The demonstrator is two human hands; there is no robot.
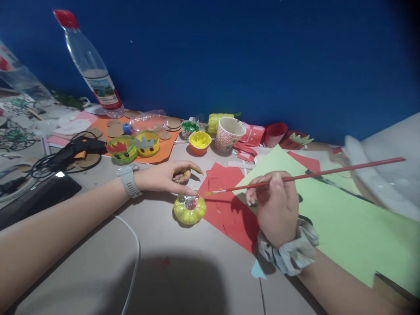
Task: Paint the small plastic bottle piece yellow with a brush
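Observation:
A red-handled paintbrush [315, 174] is pinched in my right hand [278, 205], its yellow-stained tip pointing left. Just left of that tip sits a small yellow-painted bottle bottom [189, 215], with clear, unpainted plastic in its middle. My left hand [170, 177] hovers at its far side, fingers loosely bent and apart, with yellow paint on the fingertips. The left thumb lies by the rim; whether it touches I cannot tell. Behind the hands stand an orange cup of yellow paint [200, 143] and a small cup of green paint [189, 127].
Red paper [219, 183] and green sheets [344, 232] lie on the right. A patterned paper cup [229, 133] stands at the back. Two painted rings with paper crowns [122, 149] are back left, near a tall bottle [93, 70], black cables [65, 153] and a white cable [136, 253].

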